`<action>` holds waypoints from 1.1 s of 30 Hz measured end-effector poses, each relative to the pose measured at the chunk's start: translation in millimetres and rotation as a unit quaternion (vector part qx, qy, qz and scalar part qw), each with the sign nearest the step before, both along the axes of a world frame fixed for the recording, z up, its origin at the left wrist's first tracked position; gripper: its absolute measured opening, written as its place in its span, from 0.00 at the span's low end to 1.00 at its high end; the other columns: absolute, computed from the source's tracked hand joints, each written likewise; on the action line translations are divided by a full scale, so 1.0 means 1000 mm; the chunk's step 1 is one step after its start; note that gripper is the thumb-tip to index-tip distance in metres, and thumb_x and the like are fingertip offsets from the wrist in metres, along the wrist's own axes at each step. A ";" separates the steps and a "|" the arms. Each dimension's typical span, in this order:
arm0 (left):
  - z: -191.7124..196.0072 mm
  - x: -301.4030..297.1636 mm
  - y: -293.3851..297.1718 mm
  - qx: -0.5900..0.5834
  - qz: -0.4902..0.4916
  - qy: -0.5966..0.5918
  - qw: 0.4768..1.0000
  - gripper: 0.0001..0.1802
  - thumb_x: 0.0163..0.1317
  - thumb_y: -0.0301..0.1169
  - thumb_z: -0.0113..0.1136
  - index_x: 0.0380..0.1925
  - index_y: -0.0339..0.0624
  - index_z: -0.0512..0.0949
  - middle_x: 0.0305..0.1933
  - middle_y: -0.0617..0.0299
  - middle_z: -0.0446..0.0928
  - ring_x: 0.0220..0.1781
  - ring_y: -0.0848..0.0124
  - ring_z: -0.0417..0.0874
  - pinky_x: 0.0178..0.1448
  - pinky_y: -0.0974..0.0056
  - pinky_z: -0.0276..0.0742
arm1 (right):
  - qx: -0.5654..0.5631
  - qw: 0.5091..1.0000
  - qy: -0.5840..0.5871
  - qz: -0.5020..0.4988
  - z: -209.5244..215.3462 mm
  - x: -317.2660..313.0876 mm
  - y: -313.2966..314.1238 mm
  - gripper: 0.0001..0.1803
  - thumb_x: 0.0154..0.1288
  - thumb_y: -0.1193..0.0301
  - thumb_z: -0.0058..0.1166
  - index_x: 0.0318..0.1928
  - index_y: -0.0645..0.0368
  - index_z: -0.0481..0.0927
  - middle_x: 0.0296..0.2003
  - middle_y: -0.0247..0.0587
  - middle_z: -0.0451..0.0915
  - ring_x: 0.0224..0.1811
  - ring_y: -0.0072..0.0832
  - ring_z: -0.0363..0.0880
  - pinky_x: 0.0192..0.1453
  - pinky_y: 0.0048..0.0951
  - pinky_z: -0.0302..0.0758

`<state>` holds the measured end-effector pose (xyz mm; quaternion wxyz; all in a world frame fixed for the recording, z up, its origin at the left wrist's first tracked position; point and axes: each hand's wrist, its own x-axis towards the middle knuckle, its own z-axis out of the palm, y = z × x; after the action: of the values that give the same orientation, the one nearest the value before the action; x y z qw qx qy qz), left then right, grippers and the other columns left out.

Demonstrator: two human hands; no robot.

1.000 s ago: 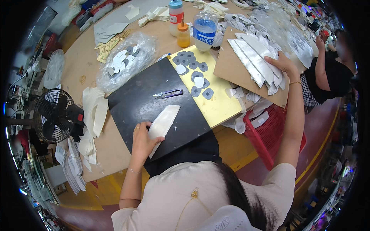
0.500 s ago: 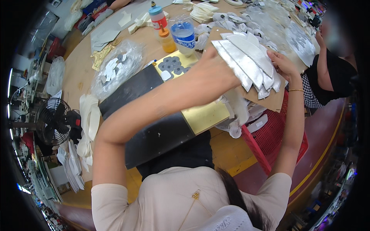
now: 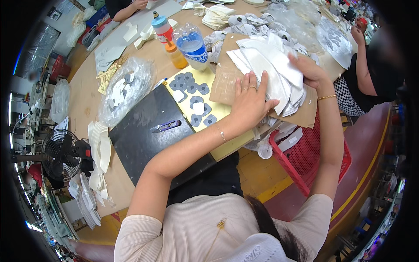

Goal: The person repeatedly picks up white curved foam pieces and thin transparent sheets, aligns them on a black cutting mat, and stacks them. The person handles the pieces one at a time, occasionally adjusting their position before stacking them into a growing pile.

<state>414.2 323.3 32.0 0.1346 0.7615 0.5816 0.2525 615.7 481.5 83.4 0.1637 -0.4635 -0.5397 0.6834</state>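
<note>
A fanned pile of white cut pieces (image 3: 273, 72) lies on a brown cardboard sheet (image 3: 221, 83) at the right side of the table. My left hand (image 3: 251, 98) rests flat with fingers spread over the cardboard and the pile's near left edge. At the pile's right edge is my right hand (image 3: 310, 70), its fingers stretched out against the pieces. Purple-handled thread snips (image 3: 166, 126) lie on a black board (image 3: 146, 135) beneath my left forearm. Beside the board, a yellow sheet (image 3: 185, 114) bears several grey rounded pieces (image 3: 196, 102) and a few small white ones.
Behind the yellow sheet stand a blue-capped bottle (image 3: 162, 28), an orange-topped bottle (image 3: 175, 56) and a plastic-wrapped cup (image 3: 192, 48). A plastic bag (image 3: 126, 87) of small pieces lies left. A red basket (image 3: 297, 153) stands below the table edge. Co-workers sit far left and right.
My left hand has drawn back from over the pile to its near left edge, fingers now spread. The snips and more grey pieces have come into sight. My right hand's fingers have straightened.
</note>
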 end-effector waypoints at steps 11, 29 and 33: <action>-0.014 0.007 -0.001 0.044 0.010 -0.076 0.996 0.43 0.69 0.54 0.46 0.73 0.38 0.49 0.73 0.30 0.52 0.78 0.41 0.49 0.73 0.28 0.37 | 0.077 0.996 0.052 -0.011 0.001 -0.008 -0.024 0.40 0.57 0.71 0.67 0.67 0.68 0.62 0.58 0.49 0.75 0.57 0.32 0.78 0.61 0.32 0.76; 0.049 -0.161 -0.270 0.163 0.120 0.127 0.971 0.41 0.53 0.50 0.67 0.64 0.40 0.67 0.73 0.50 0.61 0.76 0.52 0.59 0.76 0.42 0.49 | -0.091 0.896 0.064 0.430 0.000 -0.263 -0.160 0.49 0.45 0.67 0.73 0.68 0.68 0.63 0.60 0.44 0.74 0.61 0.31 0.72 0.67 0.33 0.67; 0.001 -0.196 -0.333 0.026 0.160 0.124 0.979 0.38 0.57 0.48 0.65 0.64 0.44 0.67 0.74 0.48 0.60 0.76 0.51 0.58 0.75 0.43 0.53 | -0.062 0.764 0.001 0.642 -0.030 -0.367 -0.213 0.38 0.55 0.63 0.71 0.62 0.67 0.70 0.56 0.47 0.78 0.56 0.29 0.77 0.60 0.31 0.72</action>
<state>217.9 -9.7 32.7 -0.0006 0.6871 0.7015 0.1894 248.7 268.8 53.5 -0.3421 -0.0167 -0.6672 0.6615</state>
